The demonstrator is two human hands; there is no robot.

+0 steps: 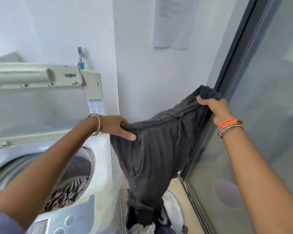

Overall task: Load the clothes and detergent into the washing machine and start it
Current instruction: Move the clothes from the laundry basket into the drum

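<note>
1. Both hands are holding up a dark grey ribbed pair of trousers (pixel 161 149) by the waistband, stretched out between them, just right of the washing machine (pixel 98 166).
2. Left hand (pixel 116 126): grip is pinching the left end of the waistband, thumb and curled fingers on the fabric, index finger pointing out along the cloth. There's a thin bangle (pixel 97 124) on that wrist.
3. Right hand (pixel 215 108): fingers curled tight round the right end of the waistband, held higher, close to the glass door frame (pixel 233 53). Orange and green bracelets (pixel 230 125) on that wrist.
4. The trouser legs hang straight down into a laundry basket (pixel 174 210) on the floor between the machine and the glass door, more clothes in there.
5. The top-loader's lid (pixel 32 76) is flipped up, and a black-and-white zebra-print garment (pixel 69 191) is already sitting in the drum.
6. No detergent that I can make out.
</note>
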